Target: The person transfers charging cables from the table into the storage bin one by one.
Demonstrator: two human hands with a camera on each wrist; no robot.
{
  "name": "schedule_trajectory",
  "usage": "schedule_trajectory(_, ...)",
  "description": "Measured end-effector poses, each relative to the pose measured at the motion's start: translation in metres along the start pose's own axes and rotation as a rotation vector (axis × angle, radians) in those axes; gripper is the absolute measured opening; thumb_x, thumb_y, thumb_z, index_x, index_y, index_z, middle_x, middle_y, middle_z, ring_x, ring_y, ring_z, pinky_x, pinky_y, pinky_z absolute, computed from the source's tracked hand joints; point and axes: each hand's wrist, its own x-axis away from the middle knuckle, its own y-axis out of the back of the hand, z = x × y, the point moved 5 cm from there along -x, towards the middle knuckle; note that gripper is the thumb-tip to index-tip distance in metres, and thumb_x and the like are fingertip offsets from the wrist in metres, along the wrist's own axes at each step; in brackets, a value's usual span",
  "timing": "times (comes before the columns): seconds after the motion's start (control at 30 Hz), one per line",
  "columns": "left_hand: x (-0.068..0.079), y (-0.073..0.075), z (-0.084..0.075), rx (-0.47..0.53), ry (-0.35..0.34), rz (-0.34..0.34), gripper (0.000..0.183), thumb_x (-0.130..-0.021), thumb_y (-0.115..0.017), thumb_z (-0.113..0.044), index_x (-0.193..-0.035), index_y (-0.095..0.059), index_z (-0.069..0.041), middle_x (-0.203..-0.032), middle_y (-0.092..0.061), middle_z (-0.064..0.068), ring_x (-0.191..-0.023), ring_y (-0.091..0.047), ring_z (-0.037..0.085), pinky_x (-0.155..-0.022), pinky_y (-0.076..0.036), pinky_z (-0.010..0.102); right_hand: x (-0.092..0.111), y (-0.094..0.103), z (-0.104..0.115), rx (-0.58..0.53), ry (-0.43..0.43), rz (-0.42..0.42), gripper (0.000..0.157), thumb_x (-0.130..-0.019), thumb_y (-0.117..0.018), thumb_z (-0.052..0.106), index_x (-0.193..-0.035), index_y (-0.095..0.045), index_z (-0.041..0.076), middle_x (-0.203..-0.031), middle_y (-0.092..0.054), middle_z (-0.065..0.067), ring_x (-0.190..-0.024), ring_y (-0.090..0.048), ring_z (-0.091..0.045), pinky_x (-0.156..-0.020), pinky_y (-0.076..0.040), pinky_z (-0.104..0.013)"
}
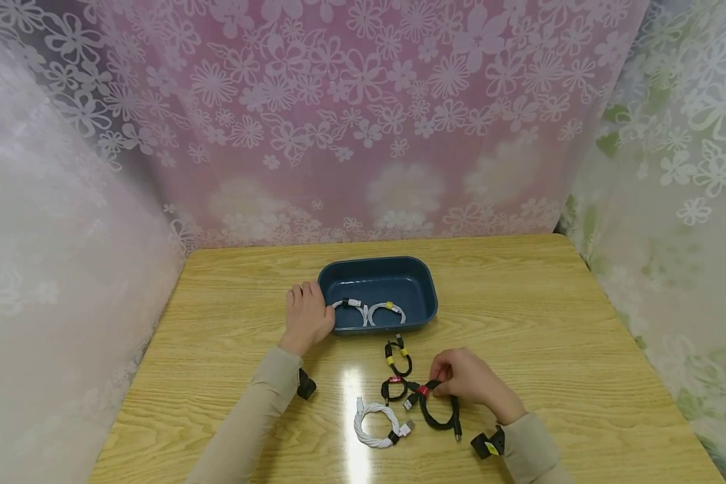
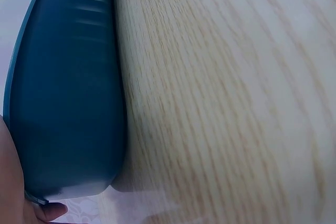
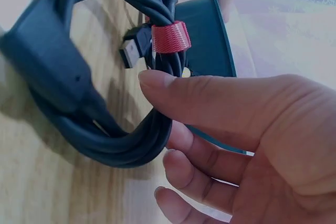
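A dark blue bin (image 1: 423, 286) stands on the table with two white coiled cables in it, one with a black tie (image 1: 346, 304), the other with a yellow tie (image 1: 390, 306). My left hand (image 1: 307, 316) grips the bin's left end, thumb near the front corner; in the left wrist view only part of that hand (image 2: 13, 192) shows. My right hand (image 1: 462, 376) pinches a black coiled USB cable (image 3: 152, 142) beside its red strap (image 3: 170, 37), thumb on top. The other fingers of that hand are loosely bent.
In front of the bin lie a black cable with yellow ties (image 1: 408, 366), a small black cable with a red tie (image 1: 394, 390) and a white coiled cable (image 1: 363, 433). The wooden table (image 1: 520, 289) is bounded by flowered curtains (image 1: 363, 134) at the back and sides.
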Motion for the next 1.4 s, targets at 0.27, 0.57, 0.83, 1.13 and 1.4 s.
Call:
schedule_trajectory(0.27,0.001,0.000,0.000,0.004,0.003,-0.003,0.033,-0.094,-0.045,-0.021,-0.115,-0.045,0.004,-0.115,-0.046,0.023,-0.110,-0.037,0.041,-0.102,-0.025,0.051,-0.001,0.008,0.003,0.024,0.027,-0.031,0.021,-0.072,-0.083,0.001,-0.079,-0.068,0.014,-0.072,-0.058,0.008,-0.065,-0.052,-0.003,-0.060,-0.047,-0.026)
schedule_trajectory(0.57,0.000,-0.002,0.001,-0.001,0.003,0.005,0.034,-0.095,-0.044,-0.021,-0.117,-0.045,0.004,-0.117,-0.046,0.024,-0.111,-0.037,0.042,-0.102,-0.025,0.051,-0.005,0.015,0.007,0.063,0.030,-0.048,0.017,-0.076,-0.079,0.000,-0.082,-0.069,0.013,-0.072,-0.058,0.010,-0.064,-0.051,-0.003,-0.060,-0.046,-0.025)
schedule_trajectory(0.83,-0.001,-0.003,0.002,0.002,0.000,0.006,0.032,-0.095,-0.043,-0.021,-0.115,-0.044,0.004,-0.116,-0.045,0.023,-0.109,-0.036,0.041,-0.101,-0.025,0.051,-0.011,0.026,0.012,0.076,-0.014,-0.096,0.013,-0.078,-0.079,0.005,-0.084,-0.071,0.012,-0.073,-0.059,0.008,-0.061,-0.050,-0.005,-0.057,-0.044,-0.026)
schedule_trajectory(1.13,-0.001,-0.002,0.002,0.021,-0.011,-0.014,0.029,-0.094,-0.043,-0.021,-0.111,-0.045,0.003,-0.113,-0.046,0.023,-0.108,-0.036,0.041,-0.101,-0.025,0.051,-0.018,0.037,0.018,0.125,-0.066,-0.185,0.010,-0.079,-0.080,0.010,-0.085,-0.072,0.012,-0.073,-0.060,0.008,-0.058,-0.047,-0.008,-0.053,-0.041,-0.028)
schedule_trajectory(1.4,-0.001,-0.001,0.002,0.021,-0.007,-0.012,0.030,-0.094,-0.044,-0.022,-0.111,-0.045,0.003,-0.113,-0.047,0.023,-0.108,-0.036,0.041,-0.102,-0.025,0.052,-0.025,0.044,0.018,0.121,-0.099,-0.215,0.006,-0.082,-0.078,0.012,-0.085,-0.073,0.011,-0.073,-0.060,0.007,-0.054,-0.045,-0.012,-0.050,-0.038,-0.029)
